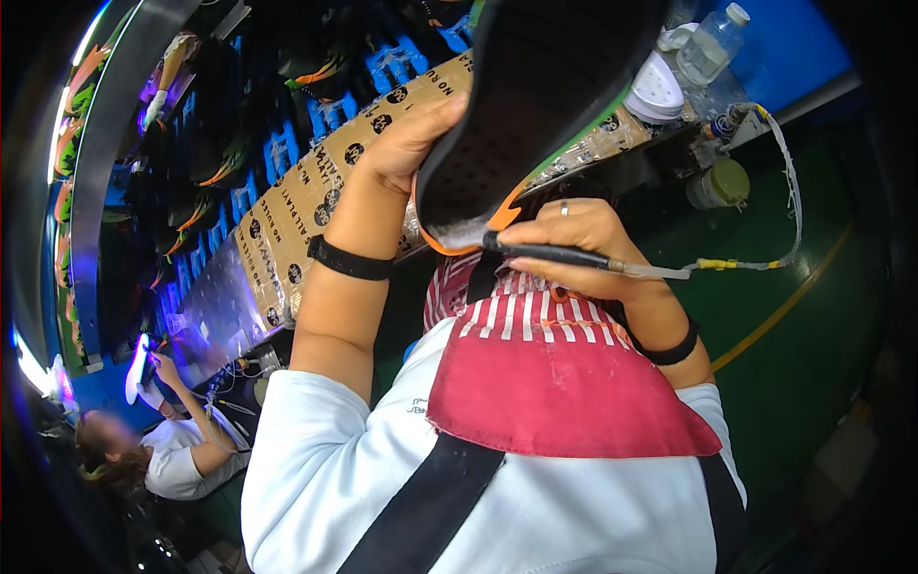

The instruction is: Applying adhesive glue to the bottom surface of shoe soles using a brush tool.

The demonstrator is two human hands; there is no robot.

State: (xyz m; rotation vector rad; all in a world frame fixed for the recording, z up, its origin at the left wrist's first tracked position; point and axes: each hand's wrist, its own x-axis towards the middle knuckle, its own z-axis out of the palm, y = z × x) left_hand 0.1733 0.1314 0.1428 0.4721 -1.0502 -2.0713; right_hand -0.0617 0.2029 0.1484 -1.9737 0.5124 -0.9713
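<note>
A dark shoe sole with an orange and green rim is raised in front of me. My left hand grips it from the left side, and the sole hides most of those fingers. Between the fingers of my right hand is a slim black-handled brush with a thin whitish tube running from its rear. Its front end is at the lower, orange-edged end of the sole, where a pale, shiny patch shows inside. Whether the tip touches cannot be made out.
Tape-covered cardboard lines the bench. At the back right are a clear bottle, a white perforated piece and a lidded tub. The tube loops right. Shoes ride a conveyor at left; another person works nearby.
</note>
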